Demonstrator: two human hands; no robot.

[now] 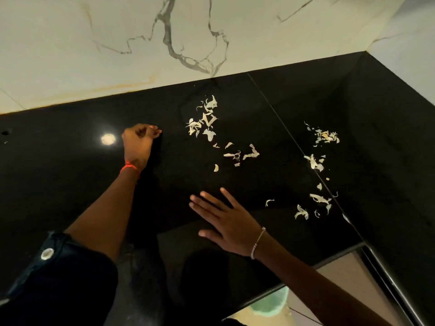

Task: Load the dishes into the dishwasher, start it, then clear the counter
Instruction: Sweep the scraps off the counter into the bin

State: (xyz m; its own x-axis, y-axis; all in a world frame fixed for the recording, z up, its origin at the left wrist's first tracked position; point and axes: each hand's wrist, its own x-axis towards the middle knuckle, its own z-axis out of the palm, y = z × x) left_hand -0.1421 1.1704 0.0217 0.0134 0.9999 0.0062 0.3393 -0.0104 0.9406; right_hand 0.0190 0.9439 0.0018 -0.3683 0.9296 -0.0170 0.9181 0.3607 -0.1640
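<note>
Pale scraps (209, 134): just beyond right hand (226, 222), nearer it.
Right hand: flat, spread, empty.
Left hand (138, 140): curled; contents unclear.

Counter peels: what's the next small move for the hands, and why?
Probably sweep the flat, empty right hand forward into the middle group of peels and rake them together: pale scraps lie scattered over the black counter in two groups, and that one is nearest its fingertips. The left hand is curled.

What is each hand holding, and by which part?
The right hand is open, holding nothing. The left hand is curled; whether it pinches anything cannot be told.
</note>
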